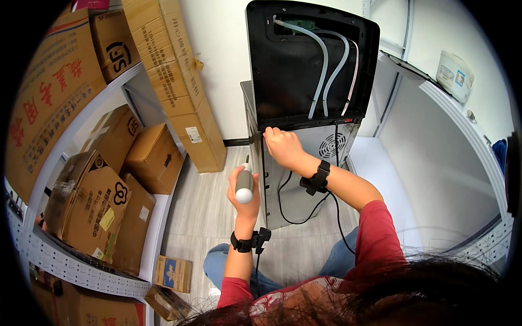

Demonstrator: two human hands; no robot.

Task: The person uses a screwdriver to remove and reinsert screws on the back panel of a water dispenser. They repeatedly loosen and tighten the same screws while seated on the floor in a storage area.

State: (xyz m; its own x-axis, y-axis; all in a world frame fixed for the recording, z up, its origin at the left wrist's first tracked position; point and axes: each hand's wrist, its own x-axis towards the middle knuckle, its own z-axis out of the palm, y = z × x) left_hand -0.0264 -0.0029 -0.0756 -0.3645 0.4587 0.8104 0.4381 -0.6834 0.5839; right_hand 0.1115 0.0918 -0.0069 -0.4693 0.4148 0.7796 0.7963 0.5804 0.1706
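Observation:
My left hand [243, 205] is closed round a screwdriver [244, 183] with a grey-and-white handle, its metal tip upward, just left of a tall appliance. My right hand [284, 148] is curled at the lower left edge of the appliance's raised black top section [283, 76]; what its fingertips grip is hidden. Several pale tubes [324, 65] hang over this section from a small green board [302, 24]. Below, the metal rear body [285, 212] has a round vent [330, 144] and black cables [337, 214]. Both wrists wear black strapped devices.
Left is a metal shelf [147, 274] of cardboard boxes [152, 157]. A tall carton [193, 119] leans by the wall. Small boxes [174, 271] lie on the floor [196, 217]. At right stands a white shelf unit [451, 95] with a white container [454, 70].

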